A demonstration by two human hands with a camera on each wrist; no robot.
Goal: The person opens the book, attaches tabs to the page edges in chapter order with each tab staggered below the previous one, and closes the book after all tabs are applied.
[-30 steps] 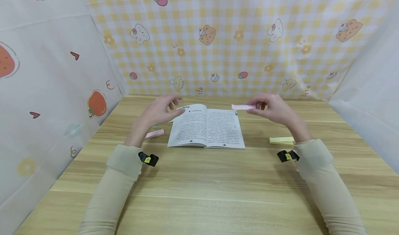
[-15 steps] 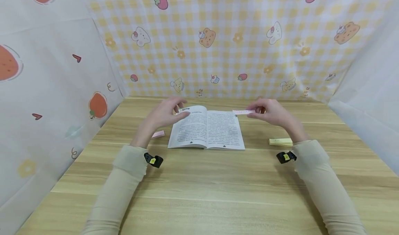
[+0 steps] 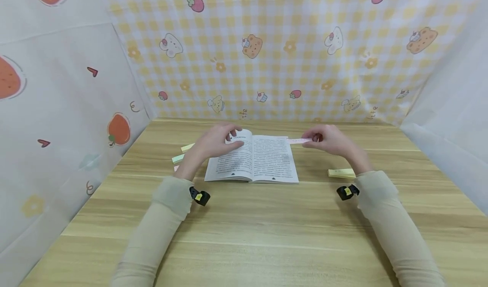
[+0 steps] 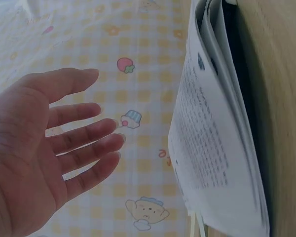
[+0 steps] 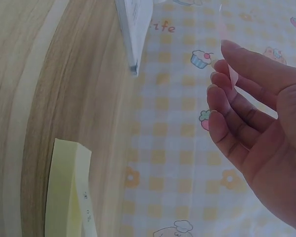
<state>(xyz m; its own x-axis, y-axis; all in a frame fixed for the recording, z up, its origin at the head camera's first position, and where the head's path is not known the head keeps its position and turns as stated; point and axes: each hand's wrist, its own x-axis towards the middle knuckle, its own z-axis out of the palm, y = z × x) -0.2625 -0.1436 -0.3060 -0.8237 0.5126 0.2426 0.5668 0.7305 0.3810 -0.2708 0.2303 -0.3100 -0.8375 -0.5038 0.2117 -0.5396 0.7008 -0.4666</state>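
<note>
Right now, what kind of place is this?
Probably a small screened-off desk: a wooden table, cartoon-print cloth walls on three sides, an open book and sticky note pads.

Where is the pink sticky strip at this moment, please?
In the head view, the pink sticky strip is pinched in the right hand, just off the top right corner of the open book.
</note>
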